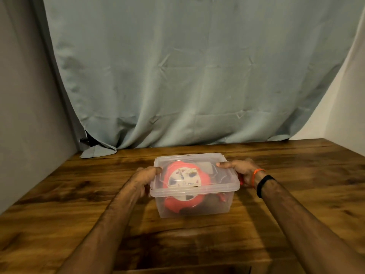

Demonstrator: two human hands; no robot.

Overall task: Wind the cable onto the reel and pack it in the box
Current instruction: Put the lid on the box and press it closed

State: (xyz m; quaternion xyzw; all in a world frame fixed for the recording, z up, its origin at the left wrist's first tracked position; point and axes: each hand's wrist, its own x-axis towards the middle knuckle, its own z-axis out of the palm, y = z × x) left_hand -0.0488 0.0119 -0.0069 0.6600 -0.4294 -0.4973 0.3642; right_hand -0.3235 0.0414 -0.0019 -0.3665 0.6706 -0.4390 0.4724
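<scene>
Reel [184, 181], red with a white face, already inside the clear box [194, 202], right between both sets of fingers. Left hand [145, 177] and right hand [238, 170] clamped on opposite ends of the lid [197, 171], thumbs on top, pressing. Could pop back up if pressed unevenly, or pinch cable at the rim, probably.

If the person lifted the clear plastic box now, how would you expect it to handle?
The clear plastic box is probably rigid enough to lift by its rim, where both hands grip. The red reel fills much of it, so it likely feels weighty. The lid sits on top; whether latched is unclear.
</scene>
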